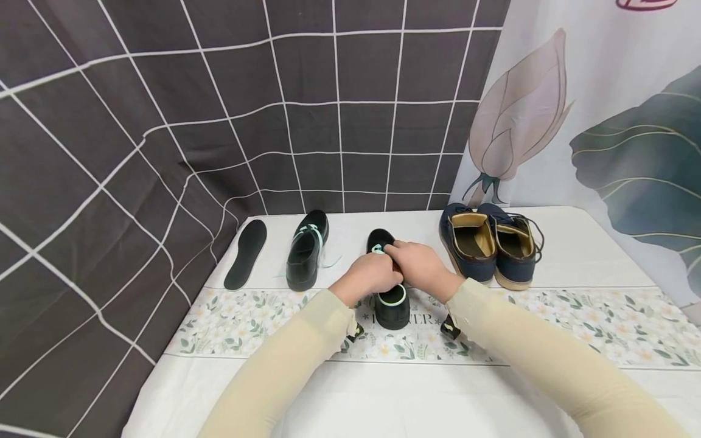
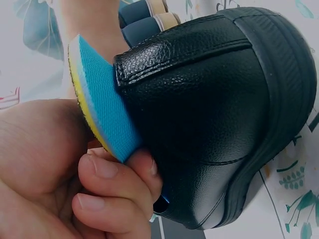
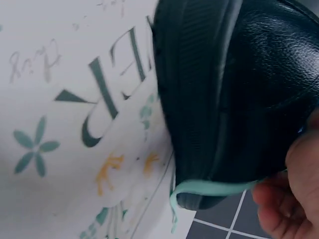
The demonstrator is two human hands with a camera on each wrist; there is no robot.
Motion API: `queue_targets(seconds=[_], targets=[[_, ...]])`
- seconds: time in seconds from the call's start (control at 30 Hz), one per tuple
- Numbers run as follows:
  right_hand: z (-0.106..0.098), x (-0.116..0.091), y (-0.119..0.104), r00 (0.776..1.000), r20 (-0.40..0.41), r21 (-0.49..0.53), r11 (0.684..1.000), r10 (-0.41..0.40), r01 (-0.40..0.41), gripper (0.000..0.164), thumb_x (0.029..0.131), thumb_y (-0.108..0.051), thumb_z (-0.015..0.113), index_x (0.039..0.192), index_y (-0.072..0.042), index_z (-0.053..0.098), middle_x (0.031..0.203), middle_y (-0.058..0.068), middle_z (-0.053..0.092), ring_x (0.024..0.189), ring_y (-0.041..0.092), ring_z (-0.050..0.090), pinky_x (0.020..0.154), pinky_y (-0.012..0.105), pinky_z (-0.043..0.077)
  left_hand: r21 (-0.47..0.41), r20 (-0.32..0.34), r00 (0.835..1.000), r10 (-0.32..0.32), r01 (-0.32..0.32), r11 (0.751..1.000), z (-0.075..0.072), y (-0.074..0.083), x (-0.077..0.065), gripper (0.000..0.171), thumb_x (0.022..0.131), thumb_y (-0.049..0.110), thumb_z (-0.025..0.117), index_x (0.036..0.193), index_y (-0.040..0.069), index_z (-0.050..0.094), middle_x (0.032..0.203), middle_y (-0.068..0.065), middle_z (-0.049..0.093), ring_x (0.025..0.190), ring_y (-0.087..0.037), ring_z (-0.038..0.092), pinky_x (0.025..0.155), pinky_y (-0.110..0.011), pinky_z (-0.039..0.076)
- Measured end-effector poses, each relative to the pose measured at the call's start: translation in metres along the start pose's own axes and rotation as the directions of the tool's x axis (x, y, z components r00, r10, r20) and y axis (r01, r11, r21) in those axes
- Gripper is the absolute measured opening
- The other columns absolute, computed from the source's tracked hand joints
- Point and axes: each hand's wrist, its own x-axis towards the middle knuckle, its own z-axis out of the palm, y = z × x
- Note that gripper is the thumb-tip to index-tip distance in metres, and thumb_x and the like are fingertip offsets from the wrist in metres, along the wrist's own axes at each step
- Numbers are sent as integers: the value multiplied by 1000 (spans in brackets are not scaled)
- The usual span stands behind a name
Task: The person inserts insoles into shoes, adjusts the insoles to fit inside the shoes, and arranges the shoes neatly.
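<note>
In the head view, a black leather shoe [image 1: 392, 316] with mint laces stands under both hands, heel towards me. An insole [image 2: 102, 94], blue fabric on one face with a yellow edge, sticks up from its opening at the heel end. My left hand [image 1: 373, 275] grips the insole at the shoe's mouth, its fingers curled in the left wrist view. My right hand [image 1: 418, 264] holds the shoe at its opening, thumb and fingers at the side. Below these fingers a mint lace [image 3: 214, 187] runs along the upper. The insole's front part is hidden inside the shoe.
A second black shoe [image 1: 303, 258] with loose mint laces stands left, beside a flat black insole [image 1: 245, 254]. Two navy shoes [image 1: 482, 243] with tan linings stand on the right. All are on a white table covering [image 1: 411, 392] with a floral band. A dark grid cloth [image 1: 306, 134] hangs behind.
</note>
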Motion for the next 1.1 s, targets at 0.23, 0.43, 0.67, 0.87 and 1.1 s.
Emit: queue_targets(seconds=[0.23, 0.43, 0.67, 0.87, 1.1], targets=[[0, -3, 3, 999, -41, 32, 999, -13, 15, 15, 93, -7, 63, 83, -12, 53, 70, 0, 52, 57, 18, 47, 54, 38, 44, 26, 11, 1000, -2, 2, 1000, 3, 3, 1, 26, 99, 34, 56, 92, 17, 73, 103, -2, 72, 82, -18, 62, 70, -32, 50], [2, -1, 6, 999, -44, 55, 998, -21, 23, 16, 93, -7, 63, 83, -14, 53, 69, -1, 51, 58, 17, 46, 55, 38, 44, 57, -3, 1000, -19, 19, 998, 5, 4, 5, 26, 100, 33, 55, 94, 16, 74, 109, -2, 72, 85, -18, 63, 72, -34, 52], [4, 0, 8, 999, -41, 91, 996, -17, 21, 16, 93, -6, 62, 83, -14, 53, 68, -2, 50, 58, 17, 46, 56, 36, 43, 70, -3, 999, -44, 45, 997, 2, 6, 6, 28, 101, 33, 52, 99, 16, 74, 117, -2, 71, 96, -20, 66, 78, -35, 53], [4, 0, 9, 999, -32, 125, 992, 6, -2, 15, 96, -10, 61, 83, -14, 54, 68, -2, 51, 59, 16, 48, 58, 37, 46, 86, -13, 1000, -21, 22, 996, 4, 5, 7, 28, 102, 30, 52, 89, 15, 72, 108, -3, 72, 86, -19, 64, 72, -34, 52], [3, 0, 10, 1000, 0, 172, 985, 27, -27, 16, 98, -12, 60, 84, -15, 56, 67, -3, 51, 60, 14, 48, 60, 34, 43, 101, -24, 999, -24, 26, 995, 7, 4, 10, 28, 102, 29, 52, 86, 16, 71, 105, -2, 72, 82, -18, 63, 70, -32, 50]])
